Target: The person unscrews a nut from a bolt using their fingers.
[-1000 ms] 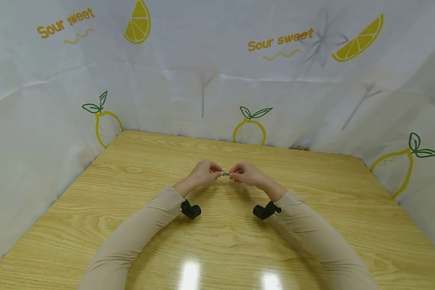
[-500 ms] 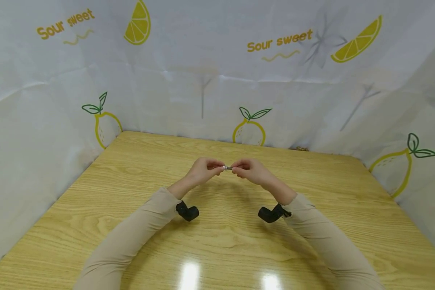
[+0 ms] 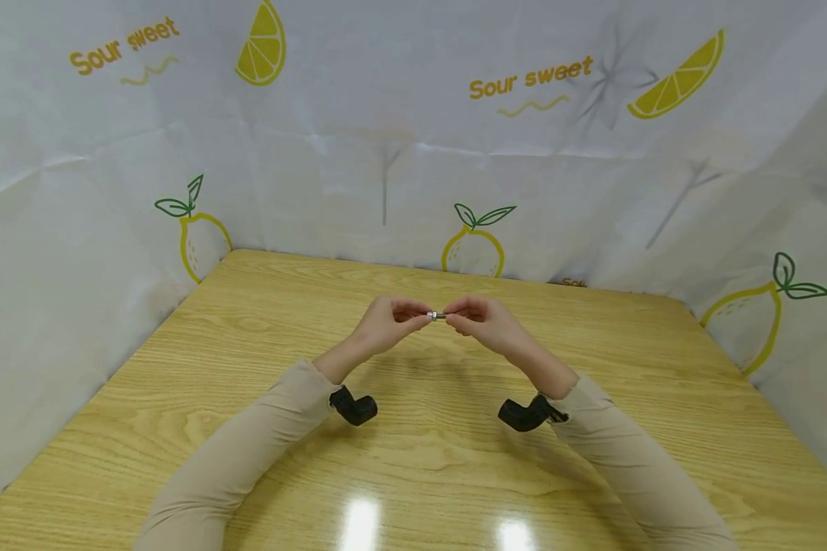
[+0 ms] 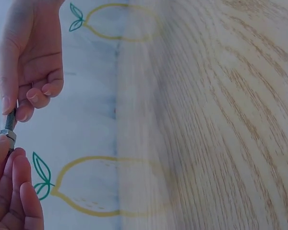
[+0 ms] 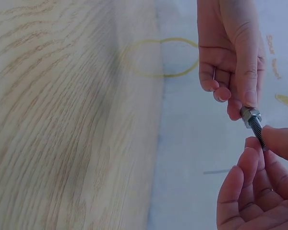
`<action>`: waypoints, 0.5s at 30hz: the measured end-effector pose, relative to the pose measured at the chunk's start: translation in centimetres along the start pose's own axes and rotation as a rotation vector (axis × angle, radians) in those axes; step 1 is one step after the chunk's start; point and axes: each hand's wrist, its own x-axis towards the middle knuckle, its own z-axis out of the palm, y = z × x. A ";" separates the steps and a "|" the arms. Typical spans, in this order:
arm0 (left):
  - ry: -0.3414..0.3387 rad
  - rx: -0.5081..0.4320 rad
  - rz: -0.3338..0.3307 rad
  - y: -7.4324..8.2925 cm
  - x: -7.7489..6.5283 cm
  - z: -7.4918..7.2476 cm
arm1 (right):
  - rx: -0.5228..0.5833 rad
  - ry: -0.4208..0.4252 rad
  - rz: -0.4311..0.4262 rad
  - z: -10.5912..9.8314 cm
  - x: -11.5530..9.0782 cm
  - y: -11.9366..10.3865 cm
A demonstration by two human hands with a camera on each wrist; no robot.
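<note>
My left hand [image 3: 382, 324] and right hand [image 3: 488, 324] meet above the middle of the table, holding a small metal bolt [image 3: 441, 316] level between them. The left thumb and fingertips pinch its head end. At the other end, the right thumb and fingertips pinch the threaded tip. A silver hex nut [image 5: 252, 115] sits on the bolt close to the left fingertips in the right wrist view, with bare thread [image 5: 258, 132] running on to the right hand. Fingers partly hide the nut [image 4: 8, 133] and the head in the left wrist view.
A wood-grain table [image 3: 413, 459] lies below both hands. White cloth [image 3: 344, 176] printed with lemons stands along its back and sides. Black wrist cameras [image 3: 355, 409] hang below the sleeves.
Both hands have lifted slightly with the bolt and shifted a little right. The right forearm has swung outward, and the wrists stand farther apart.
</note>
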 end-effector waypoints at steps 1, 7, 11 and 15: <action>0.001 0.002 0.012 0.1 -0.1 0.0 | 0.004 -0.002 -0.006 0.0 -0.1 0.0; 0.007 0.015 0.104 0.2 -0.6 0.2 | 0.026 -0.005 -0.019 0.2 -0.7 -0.3; 0.007 0.022 0.161 0.2 -0.8 0.4 | 0.038 -0.013 -0.021 0.6 -0.9 -0.4; 0.006 0.011 0.176 0.0 -0.9 0.5 | 0.040 -0.019 -0.033 0.9 -0.8 -0.4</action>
